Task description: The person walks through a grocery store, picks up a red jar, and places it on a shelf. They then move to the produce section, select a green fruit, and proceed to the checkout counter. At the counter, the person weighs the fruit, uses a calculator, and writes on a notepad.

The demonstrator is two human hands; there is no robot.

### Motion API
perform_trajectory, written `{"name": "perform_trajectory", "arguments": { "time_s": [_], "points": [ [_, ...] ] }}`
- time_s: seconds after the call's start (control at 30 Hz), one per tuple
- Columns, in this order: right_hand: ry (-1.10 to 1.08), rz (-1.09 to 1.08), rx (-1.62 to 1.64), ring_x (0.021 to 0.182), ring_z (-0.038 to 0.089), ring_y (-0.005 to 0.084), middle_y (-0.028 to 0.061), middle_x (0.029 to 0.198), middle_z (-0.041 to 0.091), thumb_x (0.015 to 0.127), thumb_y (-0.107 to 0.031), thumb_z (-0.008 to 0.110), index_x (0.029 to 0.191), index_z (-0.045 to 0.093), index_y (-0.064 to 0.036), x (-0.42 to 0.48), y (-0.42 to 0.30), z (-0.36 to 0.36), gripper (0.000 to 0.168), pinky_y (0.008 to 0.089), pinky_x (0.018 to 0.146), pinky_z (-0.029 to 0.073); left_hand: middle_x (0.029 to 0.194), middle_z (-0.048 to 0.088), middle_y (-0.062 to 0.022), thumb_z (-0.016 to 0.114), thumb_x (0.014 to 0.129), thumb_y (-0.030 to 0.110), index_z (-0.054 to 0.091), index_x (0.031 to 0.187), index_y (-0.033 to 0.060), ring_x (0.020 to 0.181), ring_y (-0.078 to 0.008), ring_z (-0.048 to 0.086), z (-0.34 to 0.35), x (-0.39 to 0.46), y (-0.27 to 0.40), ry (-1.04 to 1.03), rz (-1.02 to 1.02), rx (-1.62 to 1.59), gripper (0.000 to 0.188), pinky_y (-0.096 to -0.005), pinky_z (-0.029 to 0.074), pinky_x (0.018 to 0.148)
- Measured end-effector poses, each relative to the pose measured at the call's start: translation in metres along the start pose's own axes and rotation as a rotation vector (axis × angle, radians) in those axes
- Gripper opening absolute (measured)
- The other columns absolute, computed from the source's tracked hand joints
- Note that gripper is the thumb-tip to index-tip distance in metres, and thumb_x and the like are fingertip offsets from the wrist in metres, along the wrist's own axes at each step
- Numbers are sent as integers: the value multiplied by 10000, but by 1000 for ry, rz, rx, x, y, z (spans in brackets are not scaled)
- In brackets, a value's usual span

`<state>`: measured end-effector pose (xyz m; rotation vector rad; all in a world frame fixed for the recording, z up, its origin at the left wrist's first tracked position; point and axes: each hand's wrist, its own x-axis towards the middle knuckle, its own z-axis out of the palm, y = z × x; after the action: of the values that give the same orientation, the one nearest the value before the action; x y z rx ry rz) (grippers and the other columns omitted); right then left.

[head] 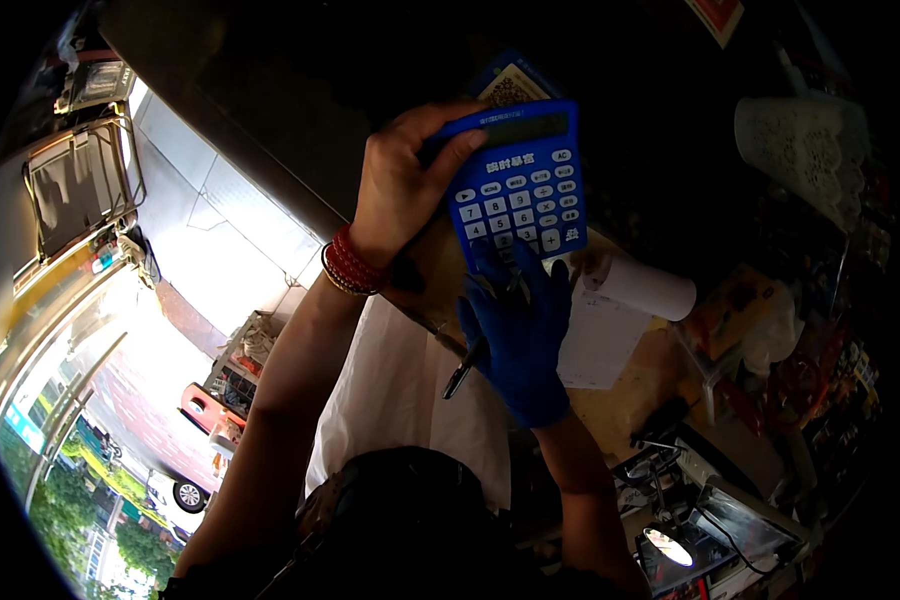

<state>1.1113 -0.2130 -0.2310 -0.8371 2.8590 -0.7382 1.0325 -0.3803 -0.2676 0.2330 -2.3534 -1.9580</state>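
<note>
My bare left hand [412,172], with red bracelets [349,262] at the wrist, grips the upper left corner of a blue calculator [506,180]. Its thumb lies beside the dark display. The calculator is tilted up, its keys facing me. In a blue glove, my right hand [521,330] reaches over the lower keys, and its fingertips cover some of them. A dark pen [463,369] is tucked in that hand and sticks out to the left. Below and right of the calculator lies a sheet of paper [600,341] with faint writing, its end curled into a roll.
Behind the calculator is a card with a printed code [514,86]. A lace-patterned white container [795,150] stands at the right. A lit lamp [669,546] is at lower right, near cluttered goods. On the left are a folding chair [79,187] and a bright tiled floor [202,195].
</note>
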Motion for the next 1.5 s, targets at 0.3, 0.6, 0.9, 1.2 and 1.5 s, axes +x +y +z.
{"name": "perform_trajectory", "arguments": {
  "time_s": [0.3, 0.6, 0.9, 1.2, 1.5],
  "points": [
    [100, 100, -103, 1143, 394, 219, 13, 1140, 523, 730, -229, 621, 941, 563, -156, -12, 15, 1, 230, 447, 949, 263, 849, 618, -112, 607, 756, 125, 596, 950, 22, 709, -166, 613, 0, -1, 2, 15, 31, 23, 220, -235, 500, 616],
    [182, 163, -83, 1148, 390, 216, 9, 1179, 494, 763, -278, 590, 984, 533, -186, -7, 11, 1, 246, 438, 977, 218, 828, 619, -111, 605, 765, 128, 586, 963, 20, 687, -152, 611, -3, -1, 0, 30, 64, 41, 226, -225, 494, 596],
    [255, 249, 298, 1127, 397, 260, 69, 1148, 511, 820, -272, 503, 1020, 551, -106, -35, 23, -23, 264, 396, 944, 301, 1073, 529, -126, 607, 741, 160, 542, 1041, 55, 927, -220, 531, -14, -10, 21, 160, 455, 574, 324, -303, 446, 736],
    [665, 810, 419, 656, 511, 113, 38, 725, 527, 881, -248, 426, 1040, 554, -6, -93, 58, -36, 317, 256, 602, 419, 1167, 471, -72, 595, 665, 136, 609, 897, 100, 1100, -181, 409, 70, -118, 44, -555, 580, 493, 235, -296, 389, 828],
    [926, 732, 518, 587, 497, 93, 16, 674, 519, 761, -22, 561, 728, 501, -39, -82, 81, -10, 70, 199, 546, 412, 1261, 352, -34, 696, 590, 235, 594, 941, 189, 1184, -191, 281, 107, -107, 38, -605, 449, 684, 368, -333, 319, 867]
  ]
}}
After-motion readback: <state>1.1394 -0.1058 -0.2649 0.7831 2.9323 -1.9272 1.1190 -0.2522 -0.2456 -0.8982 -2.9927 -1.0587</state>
